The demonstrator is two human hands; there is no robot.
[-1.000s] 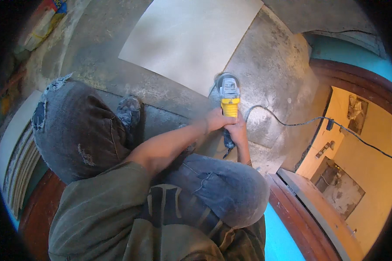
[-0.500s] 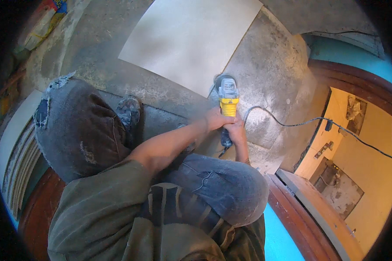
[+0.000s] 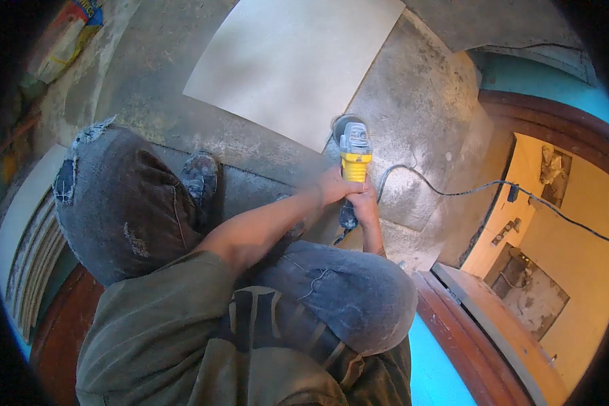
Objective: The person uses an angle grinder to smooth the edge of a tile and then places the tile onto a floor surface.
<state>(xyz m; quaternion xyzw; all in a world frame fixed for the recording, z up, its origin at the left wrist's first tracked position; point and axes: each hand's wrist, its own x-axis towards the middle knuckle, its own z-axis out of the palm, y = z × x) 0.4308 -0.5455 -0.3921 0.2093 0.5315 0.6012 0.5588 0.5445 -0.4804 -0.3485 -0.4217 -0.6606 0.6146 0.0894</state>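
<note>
A yellow and grey angle grinder (image 3: 356,164) is gripped by both my hands over the floor. My left hand (image 3: 336,185) is closed around the left side of its body. My right hand (image 3: 366,201) is wrapped round the body just behind, on the right; its fingers are partly hidden. The grinder's disc (image 3: 338,124) meets the right edge of a large pale tile (image 3: 291,61) near the tile's closest corner. Whether the disc turns cannot be seen. The dark rear end of the grinder points back toward me.
A black cord (image 3: 446,194) runs right toward a doorway with a brown frame (image 3: 555,122). Left of me a stack of tiles (image 3: 30,257) leans on edge. A colourful sack (image 3: 64,47) lies far left. My shoe (image 3: 201,177) rests on the dusty concrete floor (image 3: 413,115).
The rear end of the angle grinder has shifted very slightly left. Both hands keep their hold, and the disc stays at the tile's edge.
</note>
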